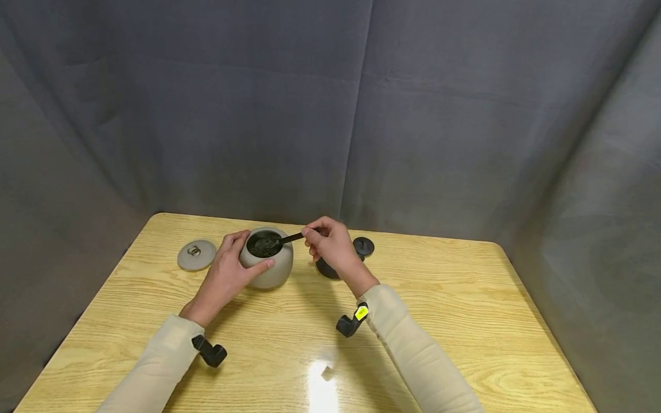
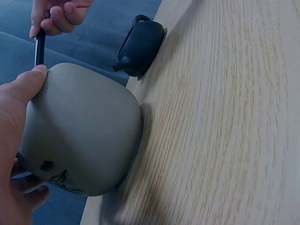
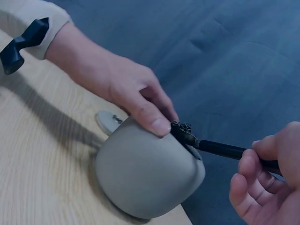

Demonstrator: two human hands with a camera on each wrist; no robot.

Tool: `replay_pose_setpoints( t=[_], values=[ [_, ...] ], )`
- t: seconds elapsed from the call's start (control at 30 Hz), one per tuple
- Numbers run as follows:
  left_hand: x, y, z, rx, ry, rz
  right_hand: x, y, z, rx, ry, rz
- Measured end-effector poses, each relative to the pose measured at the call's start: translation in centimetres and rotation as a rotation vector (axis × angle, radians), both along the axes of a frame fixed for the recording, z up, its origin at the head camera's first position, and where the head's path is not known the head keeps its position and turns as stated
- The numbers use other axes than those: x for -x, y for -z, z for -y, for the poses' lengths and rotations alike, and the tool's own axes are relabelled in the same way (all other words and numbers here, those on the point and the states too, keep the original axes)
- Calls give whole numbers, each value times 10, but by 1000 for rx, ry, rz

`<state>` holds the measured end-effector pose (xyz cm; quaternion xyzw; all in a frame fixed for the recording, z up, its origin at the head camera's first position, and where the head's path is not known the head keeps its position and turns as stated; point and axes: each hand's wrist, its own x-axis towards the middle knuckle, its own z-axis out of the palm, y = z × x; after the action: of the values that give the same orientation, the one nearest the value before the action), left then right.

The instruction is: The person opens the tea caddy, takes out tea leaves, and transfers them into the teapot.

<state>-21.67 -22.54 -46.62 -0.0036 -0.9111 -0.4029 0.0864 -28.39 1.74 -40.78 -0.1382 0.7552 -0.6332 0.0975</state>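
A rounded grey tea jar (image 1: 272, 273) stands uncovered on the table, with dark loose tea leaves (image 1: 264, 245) inside. My left hand (image 1: 227, 271) grips the jar from its left, thumb across the front near the rim and fingers round the far side. Between thumb and fingers, my right hand (image 1: 333, 245) pinches the black handle of a spoon (image 3: 220, 149). The spoon's bowl lies at the jar's mouth, heaped with dark leaves (image 3: 183, 127) in the right wrist view. Beneath the right hand, partly hidden by it, sits a small black teapot (image 2: 141, 47).
The jar's round grey lid (image 1: 196, 256), with a metal ring on top, lies left of the jar. A small black lid (image 1: 364, 246) rests behind the teapot to the right. Grey curtains (image 1: 439, 115) enclose the wooden table (image 1: 454, 321) at the back and sides.
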Motion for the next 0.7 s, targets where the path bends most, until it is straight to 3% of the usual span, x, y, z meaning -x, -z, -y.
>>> replay_pose_setpoints(
  t=[0.27,0.7],
  values=[
    [3,1,0,5,-1,-4,3,-10,-13,81,50,23],
    [3,1,0,2,5,6,4,-16,-52,77,148,5]
  ],
)
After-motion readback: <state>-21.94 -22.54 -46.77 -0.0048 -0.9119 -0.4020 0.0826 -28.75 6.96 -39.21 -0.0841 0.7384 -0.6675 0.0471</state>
